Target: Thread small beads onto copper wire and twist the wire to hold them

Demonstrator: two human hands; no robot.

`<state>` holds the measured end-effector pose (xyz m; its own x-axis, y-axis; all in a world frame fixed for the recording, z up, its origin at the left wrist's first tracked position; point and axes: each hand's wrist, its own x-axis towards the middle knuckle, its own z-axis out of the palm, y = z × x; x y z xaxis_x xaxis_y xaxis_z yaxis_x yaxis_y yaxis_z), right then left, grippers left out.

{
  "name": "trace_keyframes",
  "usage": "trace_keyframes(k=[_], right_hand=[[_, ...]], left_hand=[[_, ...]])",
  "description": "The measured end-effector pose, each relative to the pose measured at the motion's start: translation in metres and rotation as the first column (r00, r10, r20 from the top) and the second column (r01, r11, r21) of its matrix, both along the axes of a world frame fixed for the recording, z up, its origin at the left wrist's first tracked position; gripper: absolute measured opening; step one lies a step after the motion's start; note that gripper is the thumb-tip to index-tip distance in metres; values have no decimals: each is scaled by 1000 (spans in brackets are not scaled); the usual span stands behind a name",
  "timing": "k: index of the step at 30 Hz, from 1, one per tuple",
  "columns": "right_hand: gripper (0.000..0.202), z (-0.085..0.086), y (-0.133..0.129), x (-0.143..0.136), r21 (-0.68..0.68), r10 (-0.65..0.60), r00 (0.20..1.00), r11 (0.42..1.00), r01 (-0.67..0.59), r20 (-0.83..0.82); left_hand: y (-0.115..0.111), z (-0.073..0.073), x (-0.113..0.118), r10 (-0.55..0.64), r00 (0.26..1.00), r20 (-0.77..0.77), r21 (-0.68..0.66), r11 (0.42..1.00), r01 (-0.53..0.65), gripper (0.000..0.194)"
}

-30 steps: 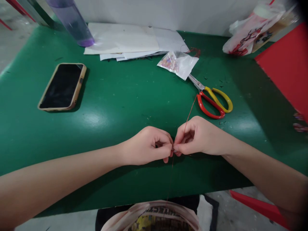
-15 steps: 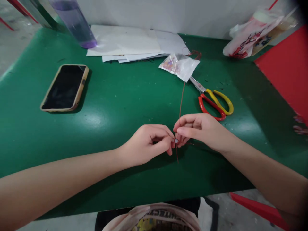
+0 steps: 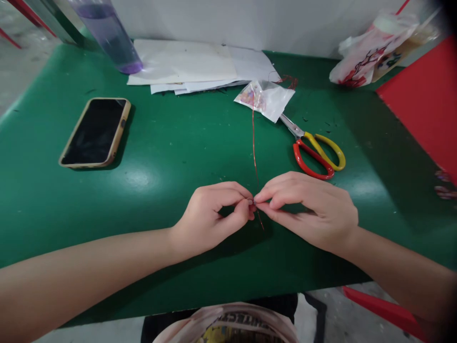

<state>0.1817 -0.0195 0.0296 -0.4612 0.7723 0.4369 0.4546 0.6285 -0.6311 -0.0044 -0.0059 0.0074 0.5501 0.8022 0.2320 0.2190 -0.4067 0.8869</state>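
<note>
My left hand (image 3: 212, 212) is closed in a pinch on a small pale bead (image 3: 250, 202). A thin copper-red wire (image 3: 254, 147) runs up from the fingertips toward the plastic packet, and its short end hangs below them. My right hand (image 3: 314, 209) meets the left at the fingertips, thumb and forefinger pinched on the wire close to the bead. The exact grip is partly covered by the fingers. Beyond the right hand lie scissors (image 3: 299, 134) with one red and one yellow handle. Their tips are under a small packet (image 3: 273, 100) of colourful bits.
A phone (image 3: 96, 131) lies at left on the green table (image 3: 171, 143). Papers (image 3: 185, 62) and a purple bottle (image 3: 110, 38) are at the back. Bagged drinks (image 3: 371, 52) and a red panel (image 3: 428, 100) stand at right. Tangled wire (image 3: 291, 82) is behind the packet.
My right hand has turned over from a loose curl to a pinch against the left fingertips. The wire's upper length has swung left and straightened.
</note>
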Motion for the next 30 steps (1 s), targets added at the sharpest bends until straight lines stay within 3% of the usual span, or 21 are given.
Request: trace_keyframes(k=[10, 20, 30], right_hand=[[14, -8, -4, 6, 23, 5, 995, 1000, -7, 99], [8, -8, -4, 2, 15, -73, 982, 997, 71, 172], [7, -8, -4, 3, -84, -58, 977, 994, 77, 207]], left_hand=[[0, -1, 2, 7, 1000, -24, -41, 999, -8, 27], [-2, -2, 4, 2, 1000, -31, -37, 999, -3, 26], [-2, -5, 3, -27, 998, -57, -20, 999, 26, 24]])
